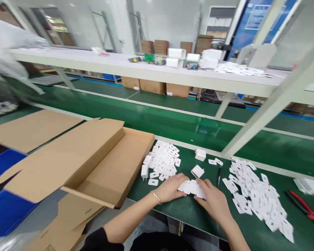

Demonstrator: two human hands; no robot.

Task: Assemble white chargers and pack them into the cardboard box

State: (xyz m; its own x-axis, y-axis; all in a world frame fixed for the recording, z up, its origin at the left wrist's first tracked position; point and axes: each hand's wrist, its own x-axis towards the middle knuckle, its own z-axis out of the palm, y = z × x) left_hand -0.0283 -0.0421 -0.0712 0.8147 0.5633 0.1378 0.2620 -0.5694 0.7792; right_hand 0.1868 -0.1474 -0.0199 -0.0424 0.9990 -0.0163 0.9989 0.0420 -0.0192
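Between my two hands, just above the green table's near edge, is a row of small white plastic plates (191, 187). My left hand (172, 188) has its fingers closed on the row's left end. On the right end, my right hand (210, 196) grips with thumb and fingers. Beyond them lie a white charger block (197, 171) and a second charger block (200, 154) with prongs. A heap of similar white plates (163, 158) spreads left of my hands, with another charger block (144, 172) at its edge. A larger heap of plates (259, 191) covers the table on the right.
An open cardboard box (115, 164) stands on the left. A black pen (219, 176) and two loose plates (215, 161) lie past my right hand. Red-handled pliers (305, 207) rest far right. Overhead, a white shelf (115, 63) crosses the back, with a slanted post (264, 101).
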